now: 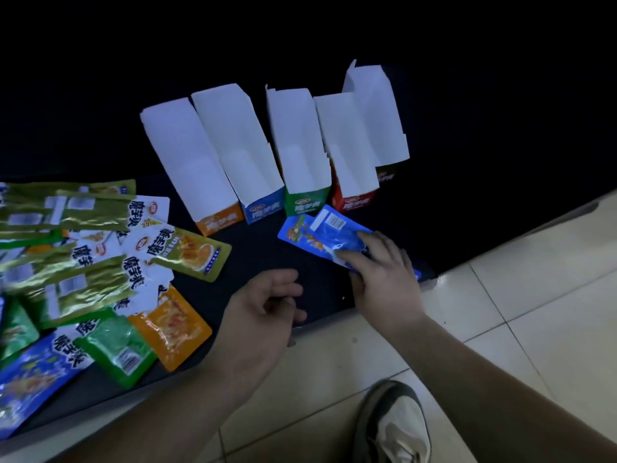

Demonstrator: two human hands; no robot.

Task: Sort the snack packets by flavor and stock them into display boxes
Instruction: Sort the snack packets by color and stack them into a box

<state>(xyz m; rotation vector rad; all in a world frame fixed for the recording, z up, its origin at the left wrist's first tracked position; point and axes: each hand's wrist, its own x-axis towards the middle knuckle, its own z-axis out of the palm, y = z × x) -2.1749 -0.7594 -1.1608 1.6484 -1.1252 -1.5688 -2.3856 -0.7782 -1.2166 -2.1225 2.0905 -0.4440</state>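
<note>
Black worktop [253, 248], tile floor [534, 295] lower right. Five display boxes [300, 145] in a row, centre top; fronts orange, blue, green, red, dark green. Right hand [384, 272] fingers hold two blue packets [320, 235] just below the green-fronted box. Left hand [267, 312] fingers loosely curled, empty. Mixed packet pile [83, 262] at left, count unclear.
</note>
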